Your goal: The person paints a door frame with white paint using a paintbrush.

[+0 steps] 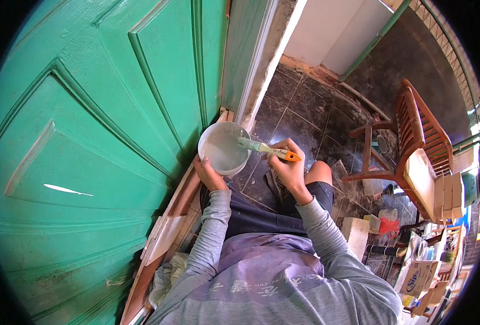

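My left hand (209,174) grips the near left rim and side of a white bucket (202,142) holding a pale, whitish liquid (222,152). In my right hand (291,170) is a paintbrush (264,147) with an orange-tipped handle. Its bristle end, coated pale green, reaches over the bucket's right rim; whether the tip touches the liquid I cannot tell. A green panelled door (104,146) rises close on my left, with a thin white streak (66,190) on its lower panel.
Dark floor tiles (299,116) lie beyond my knees. A wooden chair (410,141) stands to the right, with cardboard (448,196) by its seat. Lower right are a cardboard box (417,279) and a red bag (389,226). Pale cloth (164,279) lies beside my left arm.
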Tool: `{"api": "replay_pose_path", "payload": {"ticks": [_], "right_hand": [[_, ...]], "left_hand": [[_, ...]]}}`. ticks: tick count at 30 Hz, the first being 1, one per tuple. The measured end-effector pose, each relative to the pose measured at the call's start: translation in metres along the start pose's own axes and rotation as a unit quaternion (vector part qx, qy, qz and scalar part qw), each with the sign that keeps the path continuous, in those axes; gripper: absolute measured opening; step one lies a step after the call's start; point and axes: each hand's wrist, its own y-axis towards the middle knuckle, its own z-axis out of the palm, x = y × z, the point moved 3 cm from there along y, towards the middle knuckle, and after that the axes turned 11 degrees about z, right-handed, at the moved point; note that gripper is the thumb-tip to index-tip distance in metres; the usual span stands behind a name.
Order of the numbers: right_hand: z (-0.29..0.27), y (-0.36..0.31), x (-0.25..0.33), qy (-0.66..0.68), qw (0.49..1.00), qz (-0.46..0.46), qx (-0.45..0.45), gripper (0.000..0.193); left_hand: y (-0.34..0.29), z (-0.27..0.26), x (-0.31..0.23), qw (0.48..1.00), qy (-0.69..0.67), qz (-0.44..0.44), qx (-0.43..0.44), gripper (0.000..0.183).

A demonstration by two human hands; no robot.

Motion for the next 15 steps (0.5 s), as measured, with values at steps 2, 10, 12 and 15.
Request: {"api": "replay_pose_path", "payload": {"ticks": [2,10,12,15], "right_hand": [[0.0001,0.0000,-0.0047,0.053,0.998,0.020,0.008,0.012],[0.0080,-0.0056,-0.0048,0.011,1.000,0.002,-0.010,0.012],[0.0068,-0.0053,-0.0068,-0.010,1.000,-0.014,-0.011,0.012],[0.0048,-0.0051,-0.0072,-0.025,0.999,-0.024,-0.005,0.011]], "left_hand": [[0.0006,0.0008,0.0007,1.000,0.003,0.005,0.000,0.043],[0.0028,-0.0020,0.0078,1.000,0.019,0.015,-0.012,0.042],[0.0024,-0.0012,0.0084,1.000,0.019,0.013,-0.013,0.042],[0.0015,0.0003,0.0077,0.999,0.022,0.029,-0.003,0.043]]}}
